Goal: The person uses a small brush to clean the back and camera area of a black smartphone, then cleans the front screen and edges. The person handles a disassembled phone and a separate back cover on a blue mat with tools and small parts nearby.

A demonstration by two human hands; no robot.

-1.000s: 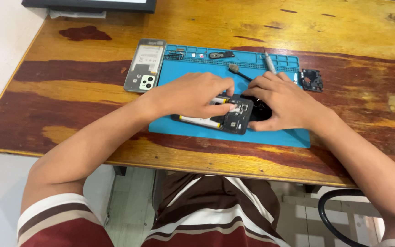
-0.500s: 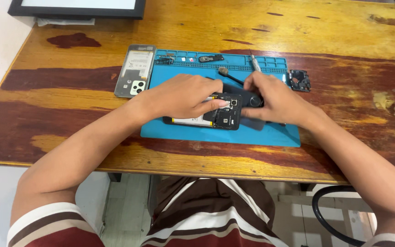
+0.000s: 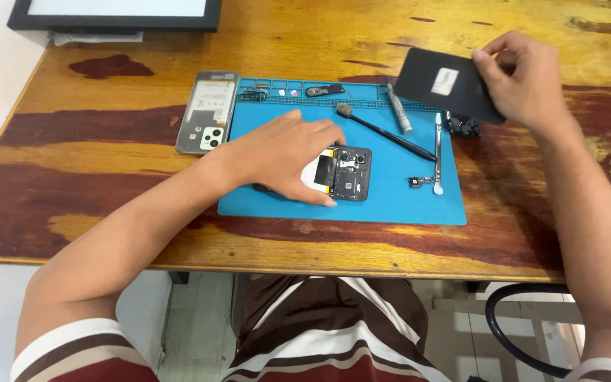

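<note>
Pinning the opened phone [image 3: 341,173] flat on the blue mat [image 3: 390,198], your left hand [image 3: 284,155] lies spread over its near end, fingers [image 3: 316,194] pressed down rather than curled around it, which likely keeps the exposed board from sliding. Your right hand [image 3: 525,81] is raised beyond the mat's far right corner, fingers pinched shut on the edge of a thin dark panel [image 3: 447,85], holding it tilted and clear of the counter [image 3: 107,212]. On the mat, to the right of the phone, lie a long black brush [image 3: 383,131], a grey pen-like tool [image 3: 399,110] and a slim metal pry tool [image 3: 438,152]. Just off the mat's left edge, a grey back cover [image 3: 210,113] rests inside up.
</note>
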